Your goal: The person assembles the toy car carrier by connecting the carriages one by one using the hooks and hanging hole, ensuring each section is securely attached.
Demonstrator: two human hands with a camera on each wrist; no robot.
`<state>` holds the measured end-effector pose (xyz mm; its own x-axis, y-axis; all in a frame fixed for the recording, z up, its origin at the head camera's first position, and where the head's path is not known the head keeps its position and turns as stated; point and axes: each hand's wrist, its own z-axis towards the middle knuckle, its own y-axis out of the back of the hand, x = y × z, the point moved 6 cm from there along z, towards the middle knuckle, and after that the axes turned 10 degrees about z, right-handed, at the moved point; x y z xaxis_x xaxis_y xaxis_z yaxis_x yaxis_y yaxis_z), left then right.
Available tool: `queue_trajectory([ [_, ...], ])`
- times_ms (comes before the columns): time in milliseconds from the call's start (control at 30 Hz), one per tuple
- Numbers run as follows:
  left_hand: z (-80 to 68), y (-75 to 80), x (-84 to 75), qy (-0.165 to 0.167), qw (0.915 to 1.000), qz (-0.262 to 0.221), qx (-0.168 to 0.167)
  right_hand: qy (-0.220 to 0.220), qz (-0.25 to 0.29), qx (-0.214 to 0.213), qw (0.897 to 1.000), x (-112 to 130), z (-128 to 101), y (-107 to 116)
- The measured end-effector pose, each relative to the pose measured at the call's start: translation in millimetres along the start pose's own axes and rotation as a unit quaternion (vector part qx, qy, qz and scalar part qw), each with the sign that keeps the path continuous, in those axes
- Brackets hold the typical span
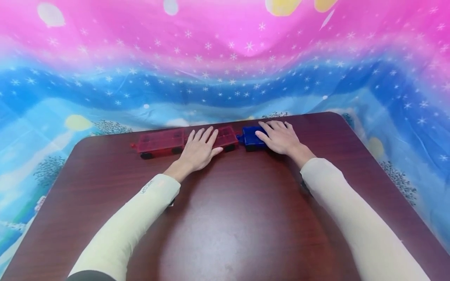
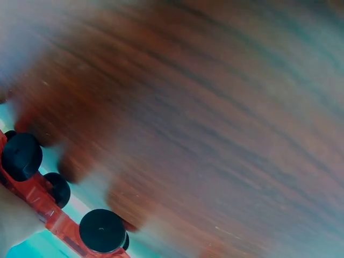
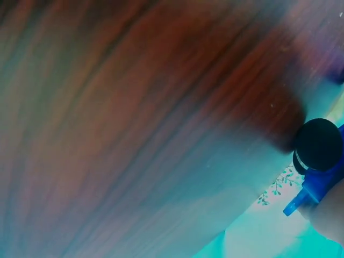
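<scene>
Near the table's far edge, two translucent red toy train wagons with black wheels stand end to end: a left red wagon (image 1: pixel 159 141) and a right red wagon (image 1: pixel 226 137). My left hand (image 1: pixel 199 151) rests over where they meet, fingers extended, hiding that spot. In the left wrist view the red wagon (image 2: pixel 40 201) shows its wheels beside a bit of skin. To the right stands a blue toy wagon (image 1: pixel 250 136), its hook close to the right red wagon. My right hand (image 1: pixel 281 138) lies across its right part, fingers extended. The right wrist view catches the blue wagon's end (image 3: pixel 321 183).
The dark reddish-brown wooden table (image 1: pixel 218 218) has rounded far corners. Behind it and at both sides hangs a pink and blue cloth (image 1: pixel 218 78) printed with snowflakes. The row of wagons sits close to the far edge.
</scene>
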<state>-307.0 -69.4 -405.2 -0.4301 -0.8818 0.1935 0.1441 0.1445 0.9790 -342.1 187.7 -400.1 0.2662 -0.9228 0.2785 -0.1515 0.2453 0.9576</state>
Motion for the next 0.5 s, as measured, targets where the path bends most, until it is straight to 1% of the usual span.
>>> queue_trajectory([
  [100,0.0,-0.6,1.2,-0.005,1.0,0.001,-0.007,-0.001,-0.005,-0.003,1.0,0.5,0.2,-0.2],
  [300,-1.4,0.0,2.2,-0.011,0.9999,-0.002,-0.007,0.0,-0.01,0.0,1.0,3.2,-0.5,-0.2],
  [500,-1.4,-0.6,1.3,-0.019,0.9997,-0.007,-0.011,-0.001,-0.019,0.0,1.0,1.1,-2.4,-1.4],
])
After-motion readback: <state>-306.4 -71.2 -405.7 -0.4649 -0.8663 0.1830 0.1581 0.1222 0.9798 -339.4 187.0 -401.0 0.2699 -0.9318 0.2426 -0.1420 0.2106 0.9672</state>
